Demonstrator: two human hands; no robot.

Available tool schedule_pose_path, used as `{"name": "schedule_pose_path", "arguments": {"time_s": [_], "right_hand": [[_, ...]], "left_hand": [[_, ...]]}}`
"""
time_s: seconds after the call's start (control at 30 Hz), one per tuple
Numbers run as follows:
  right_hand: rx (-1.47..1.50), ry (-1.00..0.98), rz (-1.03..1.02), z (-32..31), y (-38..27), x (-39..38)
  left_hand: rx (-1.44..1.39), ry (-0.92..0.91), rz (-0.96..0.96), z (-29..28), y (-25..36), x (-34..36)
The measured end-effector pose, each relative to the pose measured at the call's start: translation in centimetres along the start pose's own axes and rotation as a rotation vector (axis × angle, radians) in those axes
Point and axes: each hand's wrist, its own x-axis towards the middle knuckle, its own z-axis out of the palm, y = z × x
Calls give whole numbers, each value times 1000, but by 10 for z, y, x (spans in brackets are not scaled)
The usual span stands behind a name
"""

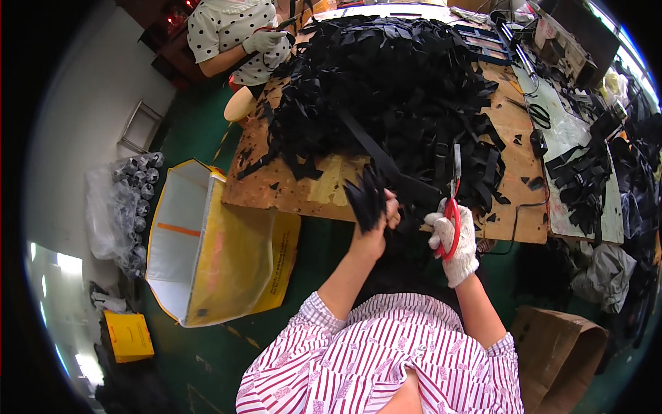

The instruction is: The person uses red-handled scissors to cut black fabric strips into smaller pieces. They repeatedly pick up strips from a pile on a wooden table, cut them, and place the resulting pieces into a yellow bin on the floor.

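Observation:
My bare left hand (380,221) grips a bunch of black fabric strips (365,196) at the wooden table's front edge. My right hand (453,241), in a white knitted glove, holds red-handled scissors (452,219), blades pointing away from me; whether the blades are fully closed is hard to tell. A large heap of black strips (386,83) covers much of the wooden table (262,176), some lying just beyond both hands. A long wide strip (358,138) runs diagonally across the heap toward my hands.
A co-worker (234,48) in gloves stands at the back left. A yellow open bin (221,255) stands left of the table, near wrapped rolls (138,207). A cardboard box (558,359) sits low at right. A side table (603,214) holds more strips; black-handled shears (538,116) lie at right.

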Motion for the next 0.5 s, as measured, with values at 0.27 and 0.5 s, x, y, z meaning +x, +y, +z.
{"name": "schedule_pose_path", "arguments": {"time_s": [0.27,0.5], "right_hand": [[-155,147,-123,-1,3,-8],[-418,56,-494,-29,35,-11]], "left_hand": [[-35,-114,-255,-16,-36,-37],[837,-372,487,13,-7,-26]]}}
